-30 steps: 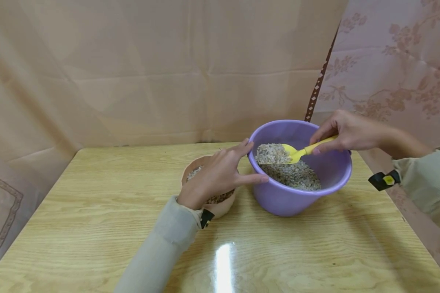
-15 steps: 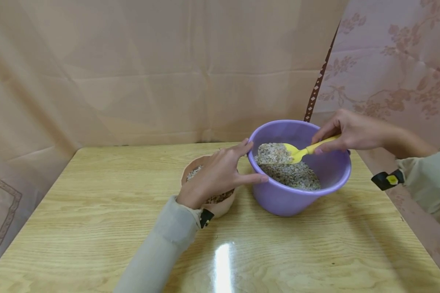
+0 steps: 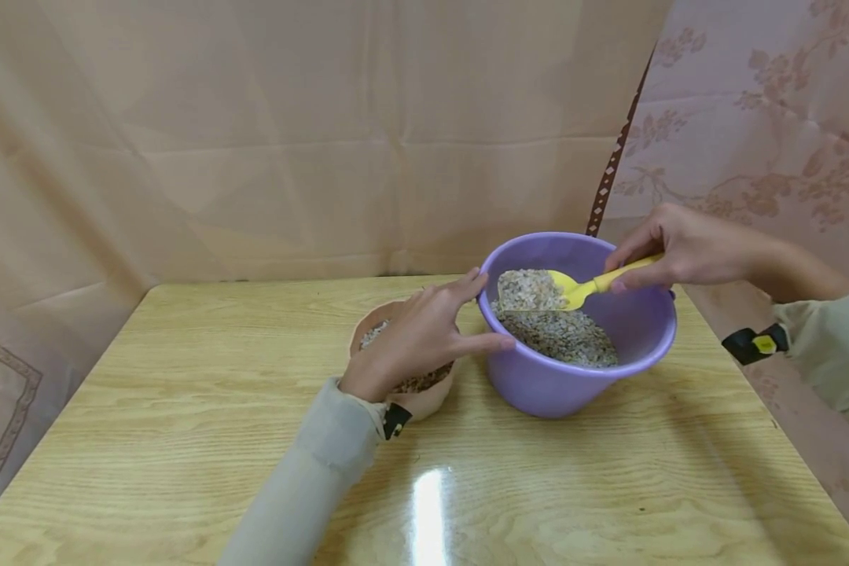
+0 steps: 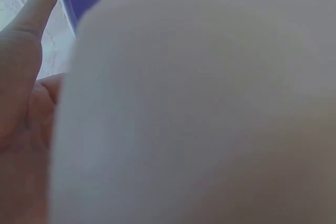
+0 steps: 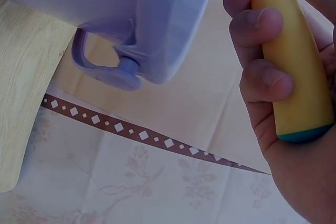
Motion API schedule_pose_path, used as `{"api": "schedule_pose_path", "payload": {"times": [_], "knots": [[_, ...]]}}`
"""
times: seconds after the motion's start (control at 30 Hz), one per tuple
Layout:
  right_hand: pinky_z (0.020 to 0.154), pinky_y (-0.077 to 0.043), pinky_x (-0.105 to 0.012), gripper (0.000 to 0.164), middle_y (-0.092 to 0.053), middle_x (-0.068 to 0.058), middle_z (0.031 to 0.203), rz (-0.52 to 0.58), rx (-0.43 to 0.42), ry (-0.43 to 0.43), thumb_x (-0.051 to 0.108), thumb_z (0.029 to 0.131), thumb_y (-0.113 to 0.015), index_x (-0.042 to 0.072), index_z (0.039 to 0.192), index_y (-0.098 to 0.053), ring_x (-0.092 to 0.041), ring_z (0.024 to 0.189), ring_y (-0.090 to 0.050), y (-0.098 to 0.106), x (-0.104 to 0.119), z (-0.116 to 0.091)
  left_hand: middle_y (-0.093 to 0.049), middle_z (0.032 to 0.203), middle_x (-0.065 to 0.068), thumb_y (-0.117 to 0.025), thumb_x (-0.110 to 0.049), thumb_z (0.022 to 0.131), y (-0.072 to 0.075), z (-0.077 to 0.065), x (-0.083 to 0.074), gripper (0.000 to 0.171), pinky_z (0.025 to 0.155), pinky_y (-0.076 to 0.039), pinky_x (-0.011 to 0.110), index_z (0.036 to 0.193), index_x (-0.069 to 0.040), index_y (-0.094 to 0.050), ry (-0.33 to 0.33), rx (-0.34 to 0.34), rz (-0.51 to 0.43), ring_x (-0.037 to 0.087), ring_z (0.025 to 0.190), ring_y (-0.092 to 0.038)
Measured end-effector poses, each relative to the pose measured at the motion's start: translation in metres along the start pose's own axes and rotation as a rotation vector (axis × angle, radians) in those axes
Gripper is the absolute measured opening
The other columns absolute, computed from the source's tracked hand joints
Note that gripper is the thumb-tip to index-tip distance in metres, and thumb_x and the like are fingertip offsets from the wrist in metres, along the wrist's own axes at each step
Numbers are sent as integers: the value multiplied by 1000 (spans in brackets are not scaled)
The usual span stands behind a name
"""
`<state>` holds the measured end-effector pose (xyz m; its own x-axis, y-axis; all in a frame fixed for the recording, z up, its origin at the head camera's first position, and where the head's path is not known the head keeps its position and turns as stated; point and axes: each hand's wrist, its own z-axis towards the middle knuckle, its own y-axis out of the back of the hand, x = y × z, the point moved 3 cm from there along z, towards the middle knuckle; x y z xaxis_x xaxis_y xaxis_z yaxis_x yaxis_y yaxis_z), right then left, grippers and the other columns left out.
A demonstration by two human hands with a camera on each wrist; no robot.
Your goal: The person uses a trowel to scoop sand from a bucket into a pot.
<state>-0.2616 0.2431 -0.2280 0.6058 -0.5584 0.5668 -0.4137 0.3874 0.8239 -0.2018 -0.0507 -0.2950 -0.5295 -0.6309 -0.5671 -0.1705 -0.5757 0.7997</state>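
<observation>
My right hand (image 3: 700, 248) grips the yellow handle of a small shovel (image 3: 578, 295), its blade heaped with pale gravel (image 3: 531, 289). The blade hangs level inside a purple bucket (image 3: 559, 385), above more gravel (image 3: 573, 336) at the bottom. In the right wrist view, curled fingers wrap the handle (image 5: 296, 72), which ends in a teal cap. My left hand (image 3: 417, 334) spreads its thumb and fingers against the bucket's left rim. Beneath that hand, partly hidden, is a peach-coloured pot (image 3: 431, 399) holding gravel. A blurred pale surface (image 4: 199, 103) fills most of the left wrist view.
Everything stands on a light wooden table (image 3: 205, 409), whose right edge runs just past the bucket. A beige curtain (image 3: 290, 157) hangs behind, with a floral cloth (image 3: 757, 141) on the right. A bucket handle lug (image 5: 107, 72) sticks out on the right side.
My right hand has risen slightly and shifted right, lifting the gravel-filled shovel a little inside the bucket. My left hand stays at the rim.
</observation>
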Motion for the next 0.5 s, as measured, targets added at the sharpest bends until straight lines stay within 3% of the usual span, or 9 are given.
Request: {"api": "schedule_pose_path", "payload": {"times": [0.17, 0.2, 0.33, 0.4, 0.43, 0.5], "knots": [[51, -56, -32, 15, -77, -1, 89, -7, 6, -11, 9, 85, -80, 8, 100, -79, -20, 66, -70, 3, 3, -1, -37, 156, -1, -67, -66, 83, 1, -1, 2, 97, 107, -41, 30, 156, -13, -33, -11, 8, -28, 7, 132, -48], [51, -55, -31, 15, -77, 0, 89, -10, 7, -10, 9, 85, -79, 9, 100, -79, -20, 65, -69, 3, 4, -1, -36, 157, -1, -68, -65, 83, 1, -1, 2, 96, 107, -41, 29, 156, -13, -32, -16, 14, -45, 8, 124, -56], [53, -55, -29, 15, -76, 2, 89, -25, 7, 1, 9, 85, -79, 11, 100, -79, -18, 65, -68, 6, 7, -2, -34, 158, -1, -70, -61, 83, 3, -1, 2, 95, 105, -42, 25, 156, -13, -33, -33, 30, -81, 7, 108, -65], [50, -53, -27, 15, -76, 2, 88, -26, 4, 8, 7, 85, -79, 11, 100, -79, -16, 62, -66, 8, 8, -2, -34, 158, -5, -69, -64, 82, 5, -3, 3, 95, 93, -50, 26, 156, -18, -33, -8, 40, -64, 4, 92, -69], [50, -52, -26, 16, -76, 2, 88, -27, 2, 11, 6, 85, -79, 10, 100, -79, -16, 62, -66, 9, 8, -2, -35, 157, -8, -68, -67, 81, 6, -4, 3, 95, 86, -54, 28, 156, -22, -33, 13, 44, -45, 1, 94, -68], [47, -49, -24, 17, -76, 2, 87, -25, -1, 18, 5, 84, -79, 9, 100, -79, -15, 59, -64, 10, 9, -2, -42, 153, -12, -67, -71, 79, 8, -6, 4, 95, 69, -55, 30, 156, -28, -32, 59, 58, -29, -3, 79, -67]]}}
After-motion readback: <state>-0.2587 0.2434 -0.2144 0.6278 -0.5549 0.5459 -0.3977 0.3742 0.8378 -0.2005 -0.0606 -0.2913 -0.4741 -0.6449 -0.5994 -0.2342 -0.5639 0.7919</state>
